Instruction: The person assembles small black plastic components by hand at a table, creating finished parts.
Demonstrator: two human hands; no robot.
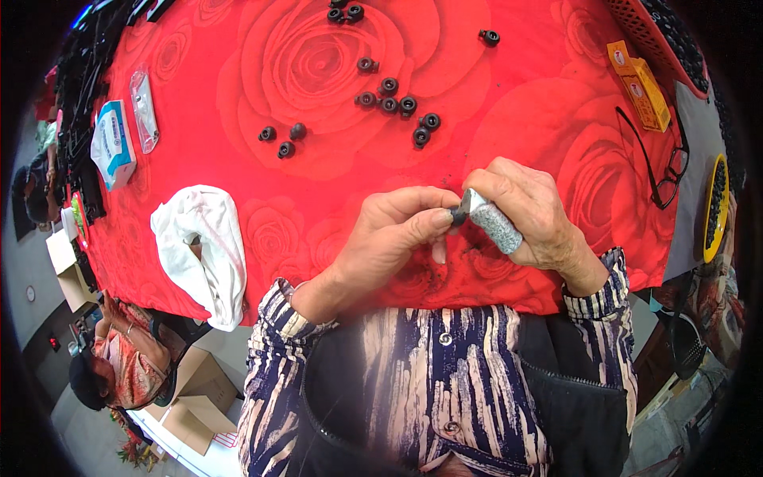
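Observation:
Between the thumb and fingers of my left hand (405, 226) is a small black part (458, 215), mostly covered by the fingertips. My right hand (528, 207) is wrapped round what looks like a short knife (497, 226) with a thick, speckled grey handle. Its short metal end meets the black part, and the two hands nearly touch. Dark crumbs lie on the red cloth around them. Farther off, several small round black parts with holes (389, 105) are scattered, one of them (489, 37) apart at the far right.
A red rose-patterned cloth (334, 171) covers the table. At left lie a white cloth (199, 230), a blue-white packet (115, 147) and a clear sleeve (145, 107). At right are eyeglasses (666, 179), an orange box (642, 87), a red basket (664, 36) and a yellow tray (714, 238). Another person (127, 350) sits at left.

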